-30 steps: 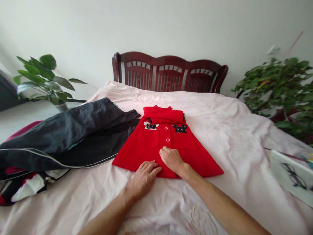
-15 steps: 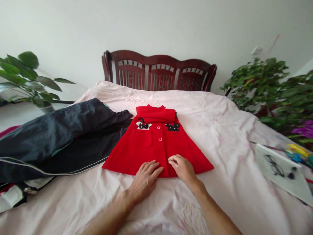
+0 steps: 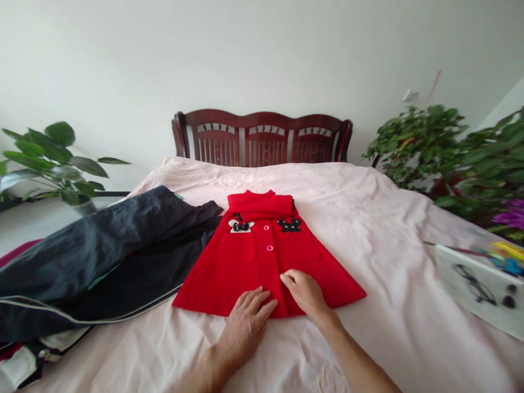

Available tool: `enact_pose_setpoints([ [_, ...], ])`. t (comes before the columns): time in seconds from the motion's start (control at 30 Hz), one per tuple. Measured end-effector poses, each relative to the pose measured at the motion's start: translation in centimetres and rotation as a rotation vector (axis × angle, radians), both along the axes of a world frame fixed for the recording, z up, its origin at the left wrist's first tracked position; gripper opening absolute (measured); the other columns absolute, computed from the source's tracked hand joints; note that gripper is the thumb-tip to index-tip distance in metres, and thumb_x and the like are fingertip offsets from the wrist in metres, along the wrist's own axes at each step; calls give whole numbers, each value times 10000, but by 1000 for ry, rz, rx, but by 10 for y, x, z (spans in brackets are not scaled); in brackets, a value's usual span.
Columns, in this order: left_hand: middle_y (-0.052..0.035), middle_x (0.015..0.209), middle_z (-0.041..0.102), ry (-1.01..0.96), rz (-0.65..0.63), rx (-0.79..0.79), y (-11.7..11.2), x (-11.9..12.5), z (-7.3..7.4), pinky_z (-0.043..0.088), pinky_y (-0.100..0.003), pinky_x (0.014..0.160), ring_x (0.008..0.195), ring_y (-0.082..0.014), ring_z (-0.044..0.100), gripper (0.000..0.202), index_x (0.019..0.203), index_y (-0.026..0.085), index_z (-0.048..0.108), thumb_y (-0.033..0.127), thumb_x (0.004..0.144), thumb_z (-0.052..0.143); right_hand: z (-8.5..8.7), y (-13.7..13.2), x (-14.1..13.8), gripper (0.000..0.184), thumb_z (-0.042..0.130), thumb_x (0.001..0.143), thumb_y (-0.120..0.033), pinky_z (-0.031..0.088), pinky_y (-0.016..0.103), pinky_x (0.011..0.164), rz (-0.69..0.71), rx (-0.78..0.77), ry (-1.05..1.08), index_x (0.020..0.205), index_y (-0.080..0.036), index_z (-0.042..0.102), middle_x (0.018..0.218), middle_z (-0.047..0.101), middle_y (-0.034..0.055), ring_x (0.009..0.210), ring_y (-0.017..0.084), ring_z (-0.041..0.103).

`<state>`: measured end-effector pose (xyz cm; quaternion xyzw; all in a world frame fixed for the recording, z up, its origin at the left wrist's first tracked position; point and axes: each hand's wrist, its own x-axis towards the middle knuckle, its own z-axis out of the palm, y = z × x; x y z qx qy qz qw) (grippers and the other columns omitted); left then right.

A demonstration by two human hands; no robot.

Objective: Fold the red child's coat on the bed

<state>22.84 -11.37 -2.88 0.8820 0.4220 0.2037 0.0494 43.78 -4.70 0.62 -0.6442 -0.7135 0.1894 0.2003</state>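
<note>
Red coat (image 3: 254, 267) lies front up on bed (image 3: 380, 229), approx. midway betw. L & R edges; collar twd far edge, hem twd us. Sleeves (image 3: 260, 203) folded across, just below collar. We count 2 btns (image 3: 269, 248) in view down front; white appliqué (image 3: 241, 227) L of them, black spotted one (image 3: 289, 225) R.

Our L hand (image 3: 246, 322): palm down on hem, fingers a bit apart. Our R hand (image 3: 305, 292): nr it, at coat's front opening, thumb & index tips together; we can't tell if cloth is pinched betw.

Dark clothes (image 3: 102, 262) heaped along bed's L edge, just beside coat. Slatted wood back (image 3: 264, 139) stands at far edge. By R edge: glasses (image 3: 477, 286) on pale board (image 3: 489, 312), small dark item (image 3: 508, 296) alongside, too blurred to ID. Potted plant (image 3: 53, 153) past far L corner; leafy plants (image 3: 421, 142) & purple flowers (image 3: 511, 215) off R edge.
</note>
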Motion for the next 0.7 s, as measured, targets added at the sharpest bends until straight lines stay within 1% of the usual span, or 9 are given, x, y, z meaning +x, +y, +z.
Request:
enact_pose_setpoints([
  [0.1, 6, 1443, 564, -11, 22, 20, 0, 1, -2, 414, -442, 1116, 1357, -239, 468, 564, 1395, 333, 499, 104, 883, 548, -3, 2, -7, 314, 427, 955, -410, 367, 274, 645, 19, 0, -99, 814, -235, 646, 870, 736, 32, 816, 195, 677],
  [0.2, 11, 1411, 595, -9, 25, 48, 0, 2, -2, 435, -429, 1096, 1332, -234, 501, 507, 1376, 335, 511, 144, 907, 546, -18, 4, -8, 345, 325, 971, -349, 370, 278, 646, 57, 113, -144, 785, -223, 586, 850, 704, 52, 784, 187, 663],
  [0.3, 1, 1385, 617, -2, 7, 82, 2, 3, 1, 459, -411, 1066, 1310, -234, 527, 454, 1360, 323, 521, 191, 926, 546, -32, 7, -3, 369, 277, 960, -384, 393, 288, 647, 65, 224, -53, 737, -232, 528, 794, 668, 59, 732, 192, 642],
  [0.37, -5, 1374, 627, 0, 5, 107, 4, 3, 2, 467, -403, 1055, 1300, -235, 538, 438, 1352, 315, 526, 201, 929, 544, -34, 8, 3, 371, 298, 937, -450, 422, 298, 663, 30, 267, 79, 708, -242, 504, 755, 654, 57, 717, 201, 630],
  [0.4, -7, 1368, 631, 0, 7, 119, 5, 3, 1, 470, -401, 1049, 1293, -236, 544, 434, 1348, 313, 529, 201, 928, 545, -31, 8, 8, 373, 320, 921, -486, 440, 302, 675, 2, 274, 162, 704, -245, 504, 743, 654, 57, 717, 206, 628],
  [0.5, -10, 1342, 649, 4, 3, 159, 7, 3, -3, 488, -397, 1026, 1265, -240, 570, 439, 1338, 308, 535, 198, 913, 557, -15, 4, 33, 405, 413, 852, -598, 486, 307, 664, -143, 230, 436, 754, -236, 566, 732, 675, 58, 698, 216, 634],
  [0.57, -9, 1330, 656, 1, -7, 184, 8, 2, -8, 495, -393, 1017, 1253, -242, 579, 459, 1341, 308, 534, 196, 897, 573, -1, -3, 62, 453, 475, 794, -653, 495, 311, 616, -313, 225, 558, 809, -221, 611, 702, 677, 52, 650, 221, 626],
  [0.63, -10, 1335, 652, -7, -10, 203, 9, 1, -12, 492, -389, 1021, 1258, -240, 575, 486, 1350, 309, 528, 193, 882, 587, 10, -17, 103, 478, 519, 751, -669, 493, 328, 598, -538, 290, 560, 842, -214, 632, 674, 675, 52, 629, 237, 625],
  [0.7, -12, 1345, 645, -13, -12, 219, 10, 1, -15, 486, -387, 1030, 1268, -237, 565, 502, 1361, 308, 521, 204, 876, 596, 11, -38, 152, 468, 524, 753, -645, 483, 359, 607, -724, 404, 432, 881, -210, 638, 677, 679, 70, 643, 267, 638],
])
